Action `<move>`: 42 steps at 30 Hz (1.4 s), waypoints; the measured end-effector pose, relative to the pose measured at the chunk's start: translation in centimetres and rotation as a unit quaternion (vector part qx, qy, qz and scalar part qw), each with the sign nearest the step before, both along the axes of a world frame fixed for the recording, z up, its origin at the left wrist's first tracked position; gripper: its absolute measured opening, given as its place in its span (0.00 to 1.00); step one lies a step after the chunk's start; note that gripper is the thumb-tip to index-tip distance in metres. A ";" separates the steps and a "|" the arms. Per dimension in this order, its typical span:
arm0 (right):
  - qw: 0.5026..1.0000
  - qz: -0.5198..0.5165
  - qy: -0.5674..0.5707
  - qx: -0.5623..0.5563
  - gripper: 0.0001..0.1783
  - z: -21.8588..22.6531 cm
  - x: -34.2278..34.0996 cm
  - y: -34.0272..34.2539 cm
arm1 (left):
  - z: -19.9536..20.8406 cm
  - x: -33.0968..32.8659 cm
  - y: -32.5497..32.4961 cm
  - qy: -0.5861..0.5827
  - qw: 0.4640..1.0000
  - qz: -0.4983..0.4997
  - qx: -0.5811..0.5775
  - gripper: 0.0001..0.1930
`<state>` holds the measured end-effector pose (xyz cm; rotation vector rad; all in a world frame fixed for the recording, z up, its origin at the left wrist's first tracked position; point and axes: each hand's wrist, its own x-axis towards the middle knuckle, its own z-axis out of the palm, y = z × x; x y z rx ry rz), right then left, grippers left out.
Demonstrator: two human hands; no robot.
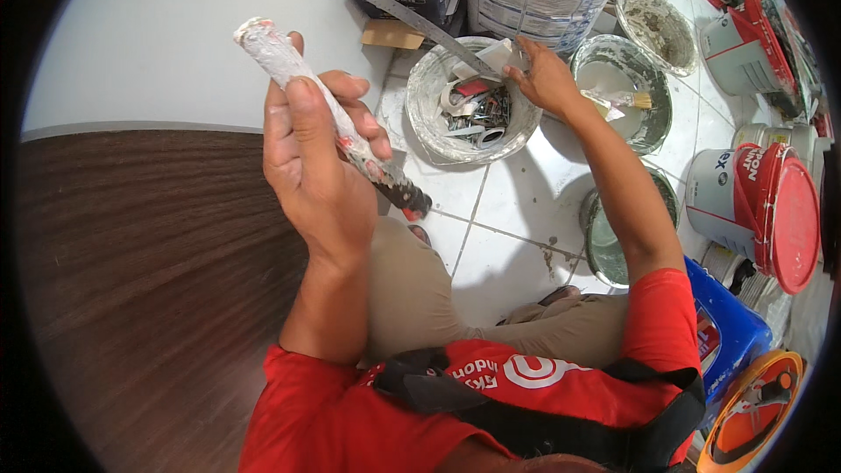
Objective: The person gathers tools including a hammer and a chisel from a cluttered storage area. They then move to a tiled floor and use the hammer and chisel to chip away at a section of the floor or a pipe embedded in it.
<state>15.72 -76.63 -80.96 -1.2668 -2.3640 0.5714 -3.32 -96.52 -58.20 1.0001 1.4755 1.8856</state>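
1. Stick, long, round and crusty white, with red spots and a black low end: up off the floor.
2. Held in the left hand, between thumb and bent fingers, with the grip closed around it.
3. Slanted from top left to bottom right, with the black end toward the white tile floor.
4. Ahead of the left hand and to its right: round, grey-white, messy bucket with small metal bits inside.
5. Much nearer the bucket: right hand, at the right rim, with fingers partly spread by a flat white piece. Cannot tell if holding it.
6. Across the bucket's top left rim: long grey metal ruler, slanted much like the stick.
7. Close on the left: dark brown wood panel. More room on the right, over the tiles between bucket and tan trouser legs.
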 end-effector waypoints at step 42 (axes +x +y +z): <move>0.945 0.232 -0.220 0.066 0.18 0.7 -7.1 -3.4 | -1.3 -3.6 -0.3 0.002 0.999 0.023 0.036 0.27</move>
